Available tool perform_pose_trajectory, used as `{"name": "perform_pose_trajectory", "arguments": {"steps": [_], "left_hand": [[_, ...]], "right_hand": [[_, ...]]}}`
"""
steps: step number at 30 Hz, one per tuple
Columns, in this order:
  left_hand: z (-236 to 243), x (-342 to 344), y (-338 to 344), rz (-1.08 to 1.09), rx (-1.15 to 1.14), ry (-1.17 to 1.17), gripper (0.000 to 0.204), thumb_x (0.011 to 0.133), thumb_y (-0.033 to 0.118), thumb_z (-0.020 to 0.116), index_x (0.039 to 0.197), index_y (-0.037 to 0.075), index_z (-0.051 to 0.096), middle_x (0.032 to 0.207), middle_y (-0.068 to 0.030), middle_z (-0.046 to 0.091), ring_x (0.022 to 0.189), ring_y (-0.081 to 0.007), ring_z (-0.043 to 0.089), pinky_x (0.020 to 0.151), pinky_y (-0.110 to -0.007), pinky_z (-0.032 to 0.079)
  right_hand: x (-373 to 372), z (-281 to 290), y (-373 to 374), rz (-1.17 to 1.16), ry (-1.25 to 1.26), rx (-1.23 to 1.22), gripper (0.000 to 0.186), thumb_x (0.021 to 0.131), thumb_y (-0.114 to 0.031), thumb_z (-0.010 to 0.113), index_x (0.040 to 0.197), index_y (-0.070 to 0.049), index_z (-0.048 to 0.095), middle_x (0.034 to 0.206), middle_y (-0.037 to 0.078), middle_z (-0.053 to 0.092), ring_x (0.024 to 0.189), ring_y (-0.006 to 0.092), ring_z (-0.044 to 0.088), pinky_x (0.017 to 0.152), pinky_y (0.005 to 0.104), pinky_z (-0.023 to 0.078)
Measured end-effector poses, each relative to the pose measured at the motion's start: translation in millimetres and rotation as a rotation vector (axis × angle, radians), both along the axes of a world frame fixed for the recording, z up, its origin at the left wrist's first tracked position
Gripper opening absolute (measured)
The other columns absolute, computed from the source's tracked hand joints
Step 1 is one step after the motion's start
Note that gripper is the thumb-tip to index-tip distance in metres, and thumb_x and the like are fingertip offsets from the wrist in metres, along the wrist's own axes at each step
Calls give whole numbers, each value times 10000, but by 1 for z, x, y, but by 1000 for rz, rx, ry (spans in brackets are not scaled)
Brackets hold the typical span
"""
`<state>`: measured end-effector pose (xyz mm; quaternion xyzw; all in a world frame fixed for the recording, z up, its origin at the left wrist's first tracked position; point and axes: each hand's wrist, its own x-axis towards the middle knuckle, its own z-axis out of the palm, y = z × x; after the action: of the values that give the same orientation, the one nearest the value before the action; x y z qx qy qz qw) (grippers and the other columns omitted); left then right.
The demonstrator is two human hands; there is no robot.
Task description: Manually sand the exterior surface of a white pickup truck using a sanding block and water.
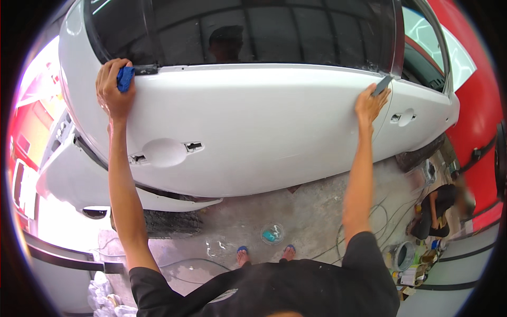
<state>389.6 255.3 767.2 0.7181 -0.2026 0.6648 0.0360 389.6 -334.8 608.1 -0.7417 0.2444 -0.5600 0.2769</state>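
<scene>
A white car door (264, 127) stretches across in front of me, below a dark window (296, 37). At the window's lower left corner, my left hand (113, 95) is closed on a crumpled blue cloth (125, 79) and rests against the white bodywork. Toward the right end of the door, close to the seam with the neighbouring door, my right hand (369, 105) lies on the panel. Between its fingers is a flat dark grey strip (383, 85), like folded sandpaper, tilted up toward the window edge. A handle recess (165, 153) without a handle sits lower left.
Beside my feet stands a round clear container (272, 233) with something teal inside. Cables (338, 238) snake over the concrete. At right, another person (438, 211) crouches near a bucket (404, 256). Red bodywork (472, 63) rises far right; a tyre (174, 224) shows lower left.
</scene>
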Motion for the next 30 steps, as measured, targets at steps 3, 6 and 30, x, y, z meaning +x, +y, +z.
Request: {"name": "perform_pose_trajectory", "arguments": {"steps": [3, 6, 30], "left_hand": [[2, -12, 7, -16, 2, 16, 100, 867, 128, 748, 958, 90, 731, 998, -54, 714, 986, -276, 675, 945, -396, 492], [-1, -8, 13, -15, 15, -7, 100, 867, 124, 747, 959, 91, 729, 998, -53, 712, 992, -273, 675, 948, -393, 491], [0, 19, 37, -18, 68, 44, 128, 930, 80, 701, 1046, 50, 745, 1089, -110, 732, 1069, -312, 696, 955, -400, 521]], "right_hand": [[-19, -23, 79, 174, 6, -59, 671, 1080, -387, 332, 1571, 65, 260, 1638, 296, 249, 1543, 435, 203, 1286, 489, 104], [-19, -5, 17, 97, 74, -119, 778, 1075, -504, 318, 1587, 71, 212, 1651, 295, 225, 1522, 512, 186, 1268, 508, 163], [-9, -8, 1, 124, -40, 18, 684, 1041, -298, 431, 1591, 49, 222, 1637, 257, 275, 1546, 398, 221, 1277, 536, 113]]}}
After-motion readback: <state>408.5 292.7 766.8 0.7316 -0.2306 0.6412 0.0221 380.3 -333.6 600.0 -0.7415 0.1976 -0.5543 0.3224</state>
